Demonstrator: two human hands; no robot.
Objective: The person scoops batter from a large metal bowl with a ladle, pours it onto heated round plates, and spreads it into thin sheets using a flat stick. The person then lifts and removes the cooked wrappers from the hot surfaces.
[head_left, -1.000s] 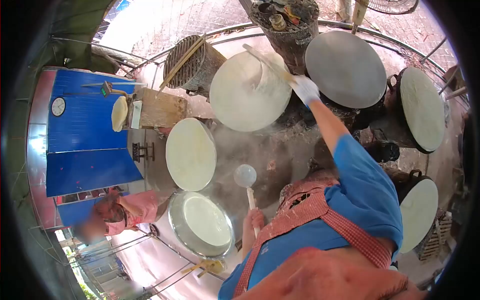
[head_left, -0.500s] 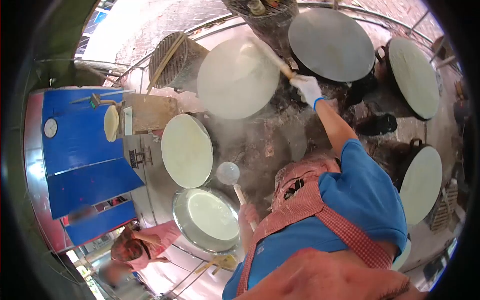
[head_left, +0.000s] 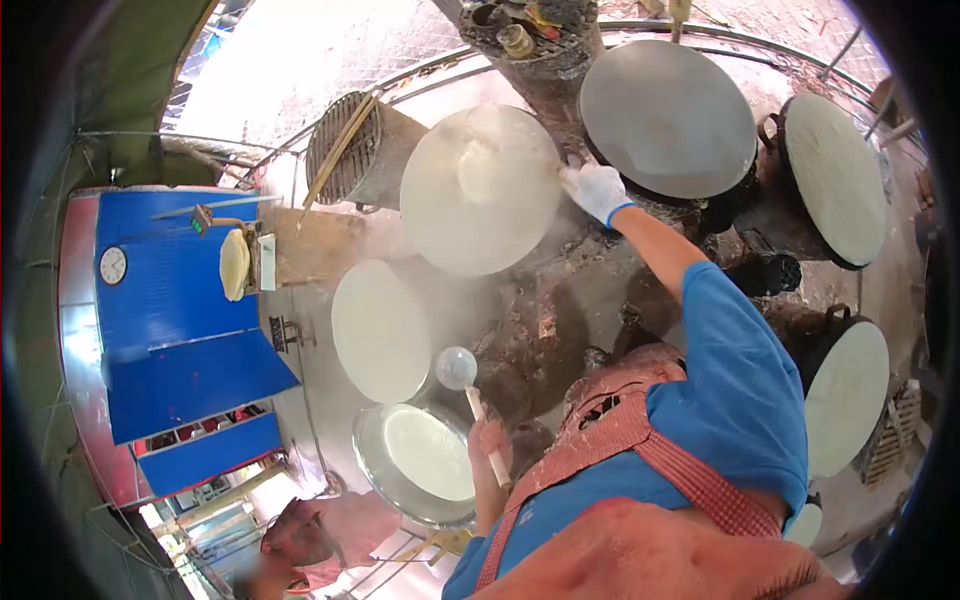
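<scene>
The right hand (head_left: 597, 190), in a white glove, is closed around a wooden-handled spreader (head_left: 490, 170) whose pale end now lies on the batter-coated round griddle (head_left: 480, 190); a second ago that tool stood raised above the griddle's far edge, so the spreading stroke seems to be under way. The left hand (head_left: 487, 440) grips the handle of a ladle (head_left: 457, 368), which has stayed beside the batter basin (head_left: 420, 455). Steam blurs the stove between them. More griddles ring the person.
</scene>
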